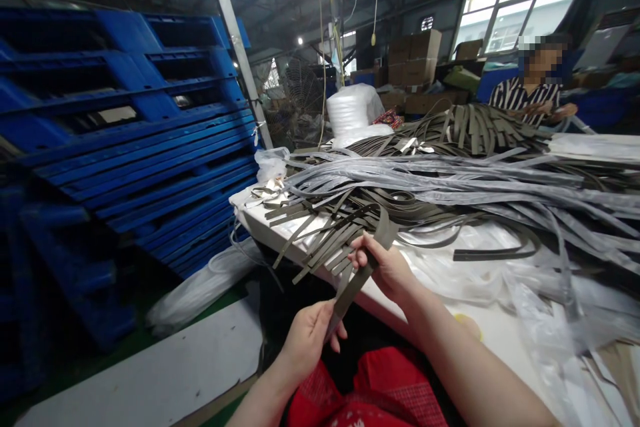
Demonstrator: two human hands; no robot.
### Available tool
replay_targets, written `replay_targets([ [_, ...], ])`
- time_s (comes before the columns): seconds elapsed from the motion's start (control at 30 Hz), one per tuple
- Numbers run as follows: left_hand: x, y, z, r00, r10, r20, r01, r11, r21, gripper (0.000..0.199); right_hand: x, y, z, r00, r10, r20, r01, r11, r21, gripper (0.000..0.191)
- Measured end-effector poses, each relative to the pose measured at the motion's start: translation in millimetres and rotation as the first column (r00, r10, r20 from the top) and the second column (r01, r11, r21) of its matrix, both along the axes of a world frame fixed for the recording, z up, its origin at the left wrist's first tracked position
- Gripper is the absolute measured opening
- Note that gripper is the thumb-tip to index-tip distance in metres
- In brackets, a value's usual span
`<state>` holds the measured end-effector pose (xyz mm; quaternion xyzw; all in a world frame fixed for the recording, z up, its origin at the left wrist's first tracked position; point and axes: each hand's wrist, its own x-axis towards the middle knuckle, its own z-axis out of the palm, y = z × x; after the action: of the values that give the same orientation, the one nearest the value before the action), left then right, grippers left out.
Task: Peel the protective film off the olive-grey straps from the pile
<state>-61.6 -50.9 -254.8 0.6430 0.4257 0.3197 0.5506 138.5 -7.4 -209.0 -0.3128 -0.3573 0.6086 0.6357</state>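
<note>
A flat olive-grey strip (359,282) runs slantwise between my two hands, above the near edge of the table. Its lower end is pinched in my left hand (311,333), thumb on top. Farther up, my right hand (384,267) is closed around the same strip, which curls over beyond the fingers. Just past my hands lies a heap of similar olive strips (330,247), their ends jutting over the table edge. Long greyish strips in clear plastic sleeves (450,180) lie across the heap.
The white table (270,227) stretches away to the right, with crumpled plastic film (540,320) on it. White foam rolls (350,113) stand at its far end. Blue pallets (175,173) are stacked at left. A person in a striped top (527,97) sits across the table.
</note>
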Motion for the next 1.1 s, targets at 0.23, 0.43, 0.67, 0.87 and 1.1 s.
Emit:
replay_targets([
  [0.23, 26.1, 15.0, 32.1, 0.998, -0.027, 0.062, 0.021, 0.996, 0.091, 0.059, -21.3, -15.3, -5.8, 0.908, 0.023, 0.418, -0.042, 0.998, 0.038, 0.057],
  [0.43, 43.9, 26.2, 25.5, 0.997, -0.03, 0.07, 0.024, 0.995, 0.092, 0.062, -4.7, -13.6, 4.3, 0.994, 0.056, 0.094, -0.052, 0.998, -0.041, 0.042],
  [0.67, 55.3, 33.7, 30.4, 0.992, -0.082, 0.091, 0.076, 0.995, 0.072, 0.064, 44.2, 8.6, 45.8, 0.994, -0.073, 0.084, 0.064, 0.992, 0.113, 0.037],
  [0.87, 82.6, 57.4, 77.8, 0.986, -0.035, 0.166, -0.01, 0.966, 0.26, 0.064, 31.5, 12.0, 61.7, 0.879, -0.007, 0.476, -0.069, 0.987, 0.142, 0.06],
  [1.1, 98.7, 62.6, 81.7, 0.974, -0.046, 0.222, -0.018, 0.96, 0.279, 0.063, 56.6, 26.5, 95.8, 0.948, -0.048, 0.315, -0.012, 0.982, 0.189, 0.043],
])
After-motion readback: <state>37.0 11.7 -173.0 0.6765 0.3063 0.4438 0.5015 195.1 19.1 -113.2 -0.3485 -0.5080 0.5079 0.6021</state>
